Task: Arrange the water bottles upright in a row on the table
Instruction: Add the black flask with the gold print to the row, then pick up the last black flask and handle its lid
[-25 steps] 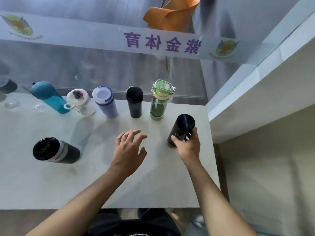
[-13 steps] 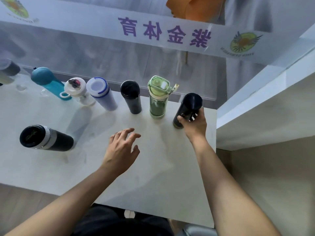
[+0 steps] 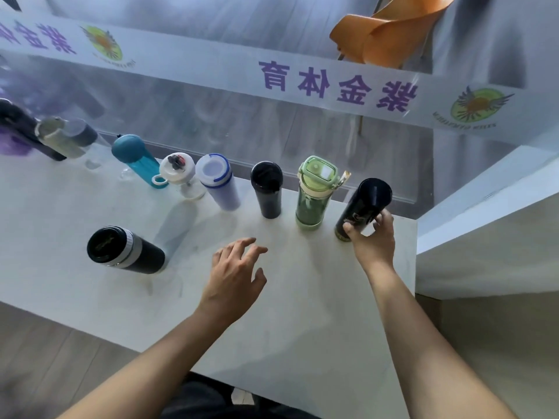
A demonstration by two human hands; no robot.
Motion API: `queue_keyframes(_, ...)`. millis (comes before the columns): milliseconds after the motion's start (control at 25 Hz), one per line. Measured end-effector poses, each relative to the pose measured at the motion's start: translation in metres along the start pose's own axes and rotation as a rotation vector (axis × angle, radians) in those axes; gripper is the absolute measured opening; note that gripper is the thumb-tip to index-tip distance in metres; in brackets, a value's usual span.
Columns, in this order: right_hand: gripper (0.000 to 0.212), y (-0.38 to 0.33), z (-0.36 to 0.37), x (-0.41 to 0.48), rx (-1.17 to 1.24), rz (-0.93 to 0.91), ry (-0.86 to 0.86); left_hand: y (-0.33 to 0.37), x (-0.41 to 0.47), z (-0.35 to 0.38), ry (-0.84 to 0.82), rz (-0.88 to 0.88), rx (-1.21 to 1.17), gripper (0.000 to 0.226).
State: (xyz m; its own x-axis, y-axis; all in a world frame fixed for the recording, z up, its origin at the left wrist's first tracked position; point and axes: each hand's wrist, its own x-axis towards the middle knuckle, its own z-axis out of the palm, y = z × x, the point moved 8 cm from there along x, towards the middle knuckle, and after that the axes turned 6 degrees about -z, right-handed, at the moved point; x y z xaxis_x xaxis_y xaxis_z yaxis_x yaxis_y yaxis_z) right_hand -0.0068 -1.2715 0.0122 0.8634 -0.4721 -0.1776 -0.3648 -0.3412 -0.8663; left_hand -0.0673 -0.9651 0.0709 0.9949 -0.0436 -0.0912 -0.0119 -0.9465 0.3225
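Head view
Fingers: your right hand is wrapping its fingers and thumb around the lower body of the dark flask, pinching it near its base; your left hand is hovering palm down over the table with its fingers spread loosely and gripping nothing.
Flask in your grip: it is standing at the right end of the row along the far edge, its base touching or just above the tabletop; you cannot tell which. It is leaning slightly to the right in this wide view.
Row, right to left: just beside the flask, the green bottle is standing upright; next, the black tumbler, then the lavender bottle with a white lid, the clear bottle with a white ring cap and the teal bottle.
Far left: more bottles are sitting blurred near the frame edge, so their details are not showing clearly.
Stray: the black mug with a silver band is standing apart from the row, nearer to you and left of your left hand, not touching it.
Background: a glass wall with a white banner carrying purple lettering is running behind the table, and an orange chair is showing through it.
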Motion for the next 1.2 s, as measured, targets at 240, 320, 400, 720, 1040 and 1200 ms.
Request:
queue_keyframes(240,0.048,-0.006,0.032,-0.084,0.099,0.087,0.167,-0.05,0.007,-0.042,0.086,-0.039,0.0,0.039)
queue_keyframes(320,0.038,-0.026,0.062,-0.11,0.08,0.035,0.115,-0.083,0.007,-0.062,0.131,-0.067,-0.008,0.041)
queue_keyframes(400,0.031,-0.049,0.095,-0.136,0.044,-0.025,0.031,-0.122,0.004,-0.081,0.181,-0.118,0.011,0.047)
queue_keyframes(720,0.023,-0.101,0.202,-0.242,-0.056,-0.123,-0.211,-0.255,-0.006,-0.101,-0.022,-0.214,0.006,0.081)
queue_keyframes(1040,0.025,-0.123,0.205,-0.287,-0.109,-0.148,-0.252,-0.234,-0.012,-0.095,-0.161,-0.016,-0.224,0.07)
queue_keyframes(1200,0.042,-0.109,0.187,-0.298,-0.174,-0.149,-0.263,-0.173,-0.028,-0.082,-0.222,0.174,-0.224,0.075)
